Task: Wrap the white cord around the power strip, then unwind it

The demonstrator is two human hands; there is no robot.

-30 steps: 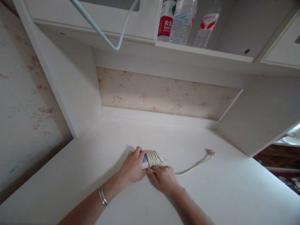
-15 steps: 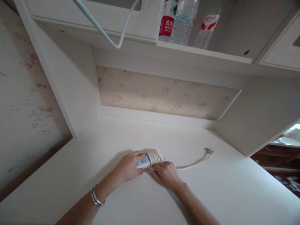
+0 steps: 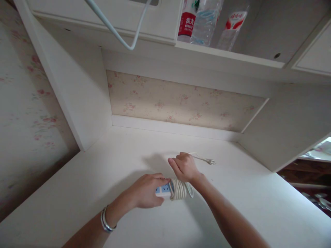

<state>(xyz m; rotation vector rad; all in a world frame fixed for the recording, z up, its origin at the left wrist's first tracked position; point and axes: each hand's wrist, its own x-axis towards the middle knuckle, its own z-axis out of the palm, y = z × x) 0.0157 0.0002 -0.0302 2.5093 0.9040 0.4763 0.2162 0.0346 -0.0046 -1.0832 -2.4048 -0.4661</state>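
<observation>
In the head view we see our left hand (image 3: 146, 191) holding the socket end of a white power strip (image 3: 164, 190) with blue outlet faces, thumb and fingers clasped around it, just above or on the white desk (image 3: 139, 224). Several turns of cream power cord (image 3: 179, 189) wrap the strip's other end. Our right hand (image 3: 185, 166) is raised just beyond those turns, curled closed on the cord, though its fingers hide most of the grip. Past it, to the right, we see the plug (image 3: 211, 161) lying on the desk. Overhead, a red-labelled Nongfu bottle (image 3: 186, 26) stands in an open shelf compartment (image 3: 232, 57).
</observation>
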